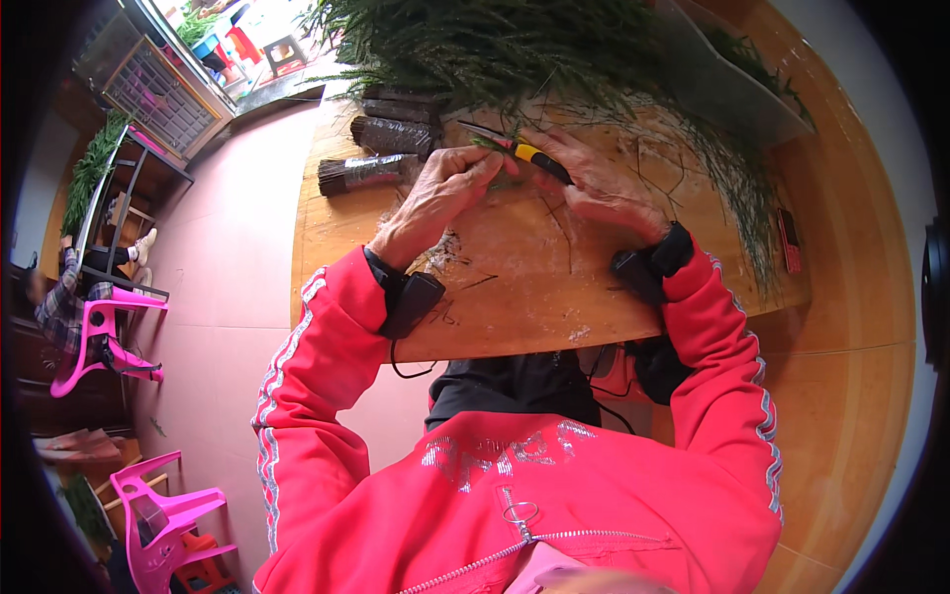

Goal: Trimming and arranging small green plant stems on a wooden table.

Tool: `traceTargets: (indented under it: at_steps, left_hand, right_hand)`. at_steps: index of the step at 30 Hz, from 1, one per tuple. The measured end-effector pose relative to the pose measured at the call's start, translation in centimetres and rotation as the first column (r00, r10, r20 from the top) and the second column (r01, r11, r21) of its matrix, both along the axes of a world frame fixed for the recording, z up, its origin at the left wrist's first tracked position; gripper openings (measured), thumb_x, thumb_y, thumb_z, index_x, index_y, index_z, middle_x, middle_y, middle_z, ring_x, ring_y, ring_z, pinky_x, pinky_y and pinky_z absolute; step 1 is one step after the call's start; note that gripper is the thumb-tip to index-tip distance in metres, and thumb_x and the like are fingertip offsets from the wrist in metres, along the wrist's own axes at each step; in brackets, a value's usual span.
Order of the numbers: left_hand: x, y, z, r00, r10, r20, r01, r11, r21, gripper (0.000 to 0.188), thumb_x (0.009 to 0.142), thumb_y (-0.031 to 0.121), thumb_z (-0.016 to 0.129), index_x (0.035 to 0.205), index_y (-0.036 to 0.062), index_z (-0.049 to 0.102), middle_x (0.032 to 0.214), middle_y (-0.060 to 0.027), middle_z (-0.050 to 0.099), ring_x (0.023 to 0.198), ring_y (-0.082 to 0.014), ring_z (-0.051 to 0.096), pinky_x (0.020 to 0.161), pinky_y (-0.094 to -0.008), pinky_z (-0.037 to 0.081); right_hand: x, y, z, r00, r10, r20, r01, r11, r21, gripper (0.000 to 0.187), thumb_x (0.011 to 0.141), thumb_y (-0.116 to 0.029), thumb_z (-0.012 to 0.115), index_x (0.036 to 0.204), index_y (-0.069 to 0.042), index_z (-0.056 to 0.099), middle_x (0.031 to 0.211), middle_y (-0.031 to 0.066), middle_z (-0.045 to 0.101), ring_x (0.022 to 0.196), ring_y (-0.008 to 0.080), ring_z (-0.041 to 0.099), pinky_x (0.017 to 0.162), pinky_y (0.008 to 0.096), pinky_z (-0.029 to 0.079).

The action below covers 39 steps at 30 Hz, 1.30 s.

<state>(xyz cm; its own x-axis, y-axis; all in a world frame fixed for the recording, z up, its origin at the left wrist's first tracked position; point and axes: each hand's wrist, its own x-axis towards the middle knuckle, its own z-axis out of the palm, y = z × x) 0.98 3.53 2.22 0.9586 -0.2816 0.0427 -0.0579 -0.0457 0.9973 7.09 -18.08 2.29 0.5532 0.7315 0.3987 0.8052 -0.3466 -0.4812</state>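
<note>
The right hand [602, 183] is wrapped around a cutting tool [542, 162], its handle bright yellow and black, its slim dark blade pointing left. The left hand [447, 183] has thumb and fingers pinched on a green sprig [485, 144], small and feathery, mostly hidden by the fingers, beside the blade and above the bench [485, 322]. Just left of that hand lie dark stem bundles [364, 174], wrapped in shiny film, their blunt brown ends facing left. Beyond both hands, a heap of needle-leaved greenery [495, 49] spreads toward a pale bin [737, 79] at right.
</note>
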Motion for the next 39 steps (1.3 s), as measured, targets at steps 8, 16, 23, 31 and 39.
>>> traceTargets:
  at_steps: [8, 16, 23, 31, 39]
  left_hand:
    - [-0.2, -0.1, 0.1, 0.997, 0.039, 0.065, -0.041, 0.999, 0.029, 0.036, 0.098, 0.032, 0.050, 0.097, 0.0012, 0.067, 0.071, 0.0073, 0.047, 0.065, -0.0020, 0.036, 0.058, -0.0199, 0.031]
    - [0.1, -0.1, -0.4, 0.997, 0.058, 0.042, -0.058, 0.998, -0.004, 0.035, 0.098, 0.030, 0.050, 0.097, 0.0003, 0.068, 0.073, 0.0071, 0.048, 0.068, -0.0026, 0.039, 0.059, -0.0214, 0.032]
    - [-0.1, -0.3, -0.7, 0.990, 0.067, 0.128, -0.078, 0.993, 0.085, 0.030, 0.097, 0.031, 0.053, 0.098, 0.0032, 0.066, 0.063, 0.0097, 0.034, 0.057, -0.0009, 0.029, 0.050, -0.0217, 0.023]
    - [0.2, -1.4, -1.7, 0.962, 0.118, 0.246, -0.184, 0.947, 0.265, 0.028, 0.095, 0.023, 0.052, 0.094, -0.0007, 0.067, 0.060, 0.0016, 0.045, 0.058, -0.0049, 0.039, 0.051, -0.0258, 0.033]
    - [-0.1, -1.1, -0.8, 0.952, 0.159, 0.262, -0.219, 0.951, 0.218, 0.021, 0.093, 0.015, 0.053, 0.092, -0.0039, 0.063, 0.059, -0.0042, 0.044, 0.057, -0.0078, 0.041, 0.051, -0.0282, 0.036]
  right_hand:
    - [-0.3, 0.2, 0.4, 0.994, 0.060, -0.086, -0.061, 0.998, -0.002, 0.044, 0.090, -0.013, 0.060, 0.130, -0.002, 0.046, 0.119, 0.0218, 0.057, 0.106, 0.0410, 0.056, 0.087, 0.0400, 0.047]
    - [0.0, 0.2, -1.4, 0.997, 0.004, 0.079, -0.008, 0.999, 0.044, 0.042, 0.088, -0.009, 0.060, 0.127, -0.001, 0.048, 0.116, 0.0218, 0.058, 0.104, 0.0405, 0.057, 0.085, 0.0400, 0.047]
    - [-0.3, -0.2, -0.3, 0.999, -0.025, -0.035, 0.025, 1.000, -0.017, 0.044, 0.087, -0.007, 0.060, 0.128, -0.001, 0.048, 0.112, 0.0212, 0.058, 0.102, 0.0393, 0.056, 0.086, 0.0388, 0.046]
    - [-0.9, -0.7, 0.6, 0.996, -0.071, -0.061, 0.063, 0.991, -0.115, 0.045, 0.087, -0.009, 0.059, 0.129, 0.000, 0.047, 0.115, 0.0212, 0.055, 0.104, 0.0380, 0.055, 0.087, 0.0381, 0.044]
    - [-2.0, -0.4, 1.2, 0.986, -0.152, 0.063, 0.161, 0.970, -0.181, 0.047, 0.087, -0.009, 0.057, 0.132, 0.000, 0.044, 0.125, 0.0238, 0.052, 0.115, 0.0391, 0.051, 0.095, 0.0397, 0.043]
